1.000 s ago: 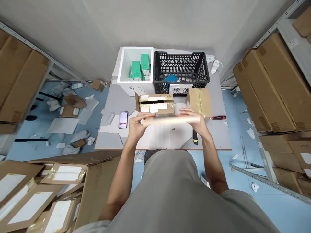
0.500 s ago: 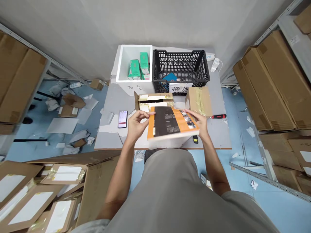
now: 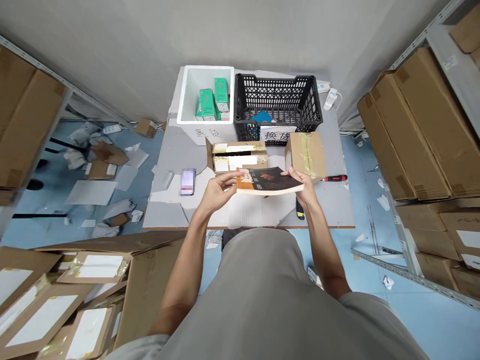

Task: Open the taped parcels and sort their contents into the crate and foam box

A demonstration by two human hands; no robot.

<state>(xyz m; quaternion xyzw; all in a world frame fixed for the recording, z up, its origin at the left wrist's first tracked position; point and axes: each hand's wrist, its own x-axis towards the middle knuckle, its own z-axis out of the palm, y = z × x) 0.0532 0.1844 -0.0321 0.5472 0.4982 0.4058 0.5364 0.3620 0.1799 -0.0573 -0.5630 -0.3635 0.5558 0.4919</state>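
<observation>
A paperback book with a black and orange cover is held above the table, tilted so its page edge faces me. My left hand grips its left edge, thumb below and fingers on top. On the other side, my right hand is closed on the book's right end, its thumb over the cover. Just behind the book lies a cardboard box with a dark gap along its top and a raised flap at its left. A taped cardboard box stands beyond my right hand.
A white foam box holding green cartons and a black plastic crate stand at the back. A phone, a red-handled screwdriver and a yellow-black cutter lie on the table. A large carton of parcels is lower left.
The book has been turned over, showing a different cover side with an orange strip at the left. It is now held flatter, both hands still on its ends.
</observation>
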